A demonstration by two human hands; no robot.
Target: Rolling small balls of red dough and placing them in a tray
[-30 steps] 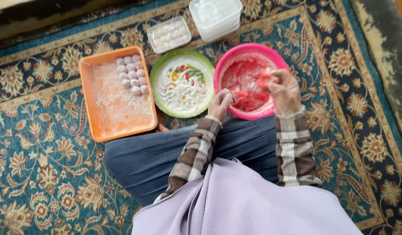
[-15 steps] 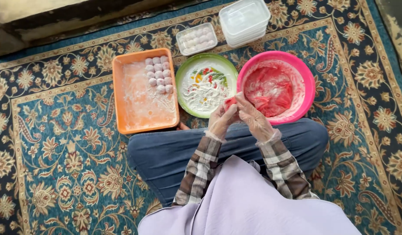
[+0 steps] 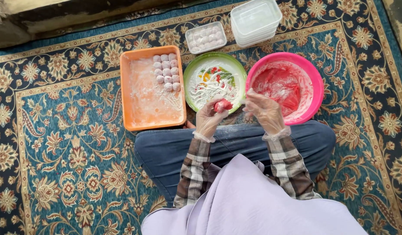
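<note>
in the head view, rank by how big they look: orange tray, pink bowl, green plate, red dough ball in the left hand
1. orange tray
2. pink bowl
3. green plate, close to the bowl, so that order is unsure
4. red dough ball, far the smallest, held in the left hand

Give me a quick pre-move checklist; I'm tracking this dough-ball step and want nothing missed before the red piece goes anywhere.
1. Red dough piece held in left hand: ok.
2. Right hand free, beside pink bowl: ok.
3. Both hands gloved: ok.
4. Green plate has flour showing: ok.
5. Orange tray has bare room below the dusted balls: ok.
6. Piece fully rounded: cannot tell.
</note>
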